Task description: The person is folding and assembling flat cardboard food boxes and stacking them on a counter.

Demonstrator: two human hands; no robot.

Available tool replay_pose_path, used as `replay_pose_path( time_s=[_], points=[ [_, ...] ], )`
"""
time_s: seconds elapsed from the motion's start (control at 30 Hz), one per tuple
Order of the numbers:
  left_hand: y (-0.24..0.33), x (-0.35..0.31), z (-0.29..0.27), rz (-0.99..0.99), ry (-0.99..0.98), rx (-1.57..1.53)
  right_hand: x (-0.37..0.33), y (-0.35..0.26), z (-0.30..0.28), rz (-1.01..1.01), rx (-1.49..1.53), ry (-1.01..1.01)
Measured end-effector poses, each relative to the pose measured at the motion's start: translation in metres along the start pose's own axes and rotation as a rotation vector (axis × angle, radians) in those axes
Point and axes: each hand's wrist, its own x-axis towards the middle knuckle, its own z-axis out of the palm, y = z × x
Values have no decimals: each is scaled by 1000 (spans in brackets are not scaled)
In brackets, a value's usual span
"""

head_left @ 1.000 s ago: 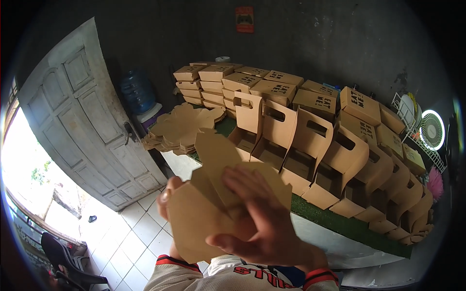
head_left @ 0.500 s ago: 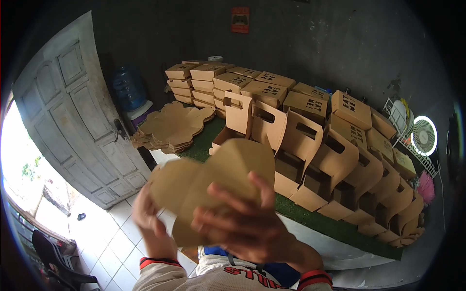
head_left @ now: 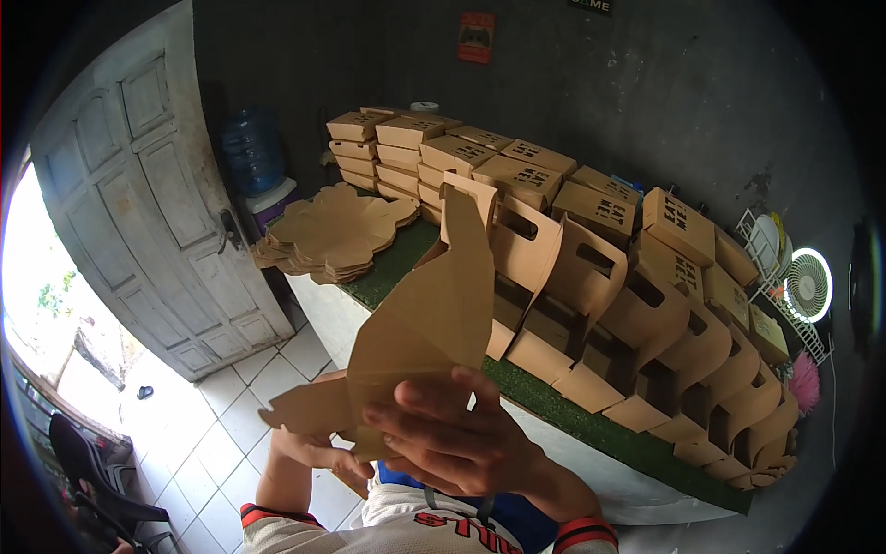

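Both hands hold a brown cardboard box blank [head_left: 429,295] in front of my body, partly folded, with one long flap pointing up and a smaller flap out to the left. My left hand [head_left: 314,448] grips its lower left part, the fingers partly behind the card. Across the lower right of the blank lies my right hand [head_left: 452,434], its fingers bent against the card. Beyond the blank, a row of open cardboard boxes with handle cutouts [head_left: 595,369] runs along the table to the right. Flat cardboard blanks [head_left: 337,231] are piled at the table's left end.
Several closed cardboard boxes [head_left: 526,175] are stacked along the back of the table, which has a green cover [head_left: 392,277]. A white door [head_left: 152,222] and a blue water bottle [head_left: 251,152] stand at left. A fan [head_left: 808,284] and dish rack [head_left: 771,291] are at right.
The blank has been turned and bent, so its long flap now points up and a narrower flap sticks out left. My left hand has moved lower under it. The view has shifted slightly.
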Motion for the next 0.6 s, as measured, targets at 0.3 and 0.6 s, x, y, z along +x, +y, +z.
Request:
replay_pose_path(
  time_s=[0.3,0.6],
  points=[
    [-15,18,27,-101,124,15,15,31,-27,415,45,550],
    [-20,22,31,-186,171,-166,20,35,-38,314,154,291]
  ],
)
